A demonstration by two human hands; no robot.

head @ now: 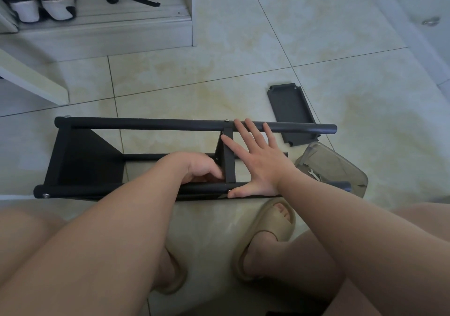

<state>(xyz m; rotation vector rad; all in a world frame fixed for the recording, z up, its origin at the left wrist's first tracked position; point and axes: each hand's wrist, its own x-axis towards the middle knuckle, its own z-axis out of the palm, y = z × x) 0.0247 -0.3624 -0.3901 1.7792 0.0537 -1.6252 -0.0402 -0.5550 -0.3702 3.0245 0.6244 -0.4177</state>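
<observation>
Hands: left hand [202, 169] curled at the foot of the cross panel [229, 162], grip hidden, so what it held could not be told; right hand [260, 167] spread flat over that panel, thumb on the near tube [73, 191]. Rack [155, 123]: black metal, lay on its side on the floor [267, 35], just before the knees. Judged stiff, fairly light, smooth-coated; best taken by the tubes. Loose panel [291, 111] and parts bag [341, 169] lay to the right.
</observation>
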